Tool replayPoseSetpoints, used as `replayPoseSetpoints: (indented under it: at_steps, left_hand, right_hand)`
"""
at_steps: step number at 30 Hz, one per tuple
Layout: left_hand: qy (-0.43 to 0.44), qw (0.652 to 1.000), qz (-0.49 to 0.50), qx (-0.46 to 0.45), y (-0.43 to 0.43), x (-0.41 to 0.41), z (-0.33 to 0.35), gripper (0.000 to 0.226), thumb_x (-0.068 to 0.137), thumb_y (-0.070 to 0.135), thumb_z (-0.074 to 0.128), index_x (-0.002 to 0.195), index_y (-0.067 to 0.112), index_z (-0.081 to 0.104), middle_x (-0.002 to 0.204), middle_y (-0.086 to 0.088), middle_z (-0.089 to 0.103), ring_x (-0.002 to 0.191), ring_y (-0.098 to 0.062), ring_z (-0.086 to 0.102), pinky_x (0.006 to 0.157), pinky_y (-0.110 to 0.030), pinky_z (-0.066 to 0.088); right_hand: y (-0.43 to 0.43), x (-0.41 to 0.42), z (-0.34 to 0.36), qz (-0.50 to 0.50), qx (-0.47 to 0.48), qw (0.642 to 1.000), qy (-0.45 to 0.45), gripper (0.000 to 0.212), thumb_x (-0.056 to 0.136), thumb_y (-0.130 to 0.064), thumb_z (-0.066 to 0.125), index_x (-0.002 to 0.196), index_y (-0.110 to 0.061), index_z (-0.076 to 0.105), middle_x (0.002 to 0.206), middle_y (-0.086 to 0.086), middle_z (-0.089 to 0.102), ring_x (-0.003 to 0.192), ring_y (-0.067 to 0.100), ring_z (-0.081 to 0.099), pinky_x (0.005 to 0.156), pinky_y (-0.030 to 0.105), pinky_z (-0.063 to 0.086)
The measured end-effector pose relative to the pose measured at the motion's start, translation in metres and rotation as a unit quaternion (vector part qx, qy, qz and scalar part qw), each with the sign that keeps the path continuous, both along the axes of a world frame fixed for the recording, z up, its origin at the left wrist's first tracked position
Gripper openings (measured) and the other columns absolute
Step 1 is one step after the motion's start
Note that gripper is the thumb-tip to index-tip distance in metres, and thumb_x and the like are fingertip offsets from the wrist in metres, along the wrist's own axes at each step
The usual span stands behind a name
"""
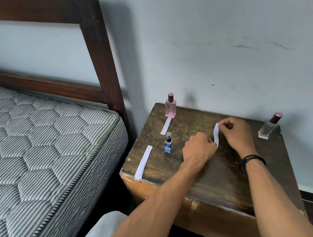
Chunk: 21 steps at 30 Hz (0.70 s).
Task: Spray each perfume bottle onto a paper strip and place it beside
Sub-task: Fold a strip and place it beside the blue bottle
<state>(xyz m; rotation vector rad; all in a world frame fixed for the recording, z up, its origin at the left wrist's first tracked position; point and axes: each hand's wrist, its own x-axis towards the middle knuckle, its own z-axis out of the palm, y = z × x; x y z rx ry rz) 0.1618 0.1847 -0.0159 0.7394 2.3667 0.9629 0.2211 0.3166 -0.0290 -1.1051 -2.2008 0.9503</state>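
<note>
Left grip (199,148): back of hand up, fingers curled, clamped on the lower end of a paper strip (216,137)
Right grip (237,134): thumb and fingertips pinched together on the upper end of the same strip; black bands (252,159) round its wrist
Paper strip: white, narrow, spanning the gap between the two grips, slightly bowed; whether its lower end touches the bench (216,174) cannot be told
Blue bottle (168,144): small, dark spray top, upright on the bench, just left of the left grip, apart from it
Pink bottle (170,107): upright, pink cap on, beyond the blue bottle, near the bench's back edge
Laid strip (166,126): white, flat on the bench, one end touching the pink bottle's base, the other toward the blue bottle
Stack of strips (143,162): white, flat, well left of the left grip, along the bench's left edge
Clear bottle (269,128): upright, dark maroon cap on, right of the right grip, apart from it, at the bench's far right corner
Bench: dark worn wood, against a pale wall (220,33)
Bed: striped quilted mattress (37,141) and dark wooden frame (98,56), well left of both grips
</note>
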Motion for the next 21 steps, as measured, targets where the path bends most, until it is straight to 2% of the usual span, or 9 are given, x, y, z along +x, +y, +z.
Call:
replayPoseSetpoints:
  at_steps: [3,6,11,14,21]
  left_hand:
    - [-0.017,1.0,0.01,-0.003,0.014,-0.005,-0.002,0.021,0.085,0.027,0.063,0.099,0.021,0.077,0.106,-0.008,0.074,0.102,-0.034,0.067,0.089,-0.043,0.056]
    - [-0.043,0.999,0.023,0.004,0.026,-0.013,0.001,0.017,0.08,0.025,0.065,0.089,0.017,0.077,0.096,-0.008,0.074,0.093,-0.032,0.069,0.086,-0.043,0.058]
    - [-0.05,0.997,0.051,0.006,0.028,-0.022,-0.005,0.027,0.079,0.04,0.064,0.079,0.014,0.074,0.089,-0.009,0.072,0.087,-0.033,0.069,0.082,-0.043,0.058]
    - [-0.055,0.997,0.047,-0.006,0.026,-0.015,-0.011,0.032,0.079,0.043,0.064,0.083,0.012,0.073,0.09,-0.01,0.072,0.088,-0.033,0.068,0.083,-0.044,0.058]
    - [-0.05,0.997,0.063,-0.012,0.026,-0.02,-0.013,0.032,0.067,0.034,0.066,0.088,0.01,0.071,0.09,-0.009,0.073,0.086,-0.032,0.069,0.077,-0.042,0.059]
  right_hand:
    - [0.012,-0.003,-0.007,-0.023,0.006,1.0,0.0,0.01,0.092,-0.021,0.068,0.09,-0.018,0.077,0.089,-0.001,0.071,0.09,0.02,0.066,0.077,0.028,0.043]
    - [0.026,-0.008,-0.008,-0.045,0.024,0.999,-0.017,0.011,0.091,-0.028,0.067,0.091,-0.022,0.077,0.088,-0.002,0.07,0.094,0.024,0.068,0.079,0.034,0.049]
    - [0.023,-0.017,-0.018,-0.028,0.04,0.997,-0.066,0.013,0.091,-0.033,0.067,0.096,-0.026,0.077,0.097,-0.003,0.074,0.099,0.024,0.068,0.076,0.031,0.046]
    - [0.021,-0.01,-0.025,-0.027,0.043,0.996,-0.08,0.014,0.092,-0.034,0.067,0.097,-0.026,0.077,0.097,-0.004,0.073,0.1,0.025,0.068,0.075,0.03,0.043]
    - [0.016,-0.015,-0.023,-0.019,0.038,0.998,-0.055,0.011,0.09,-0.032,0.07,0.099,-0.029,0.075,0.095,-0.005,0.071,0.098,0.022,0.067,0.075,0.03,0.043]
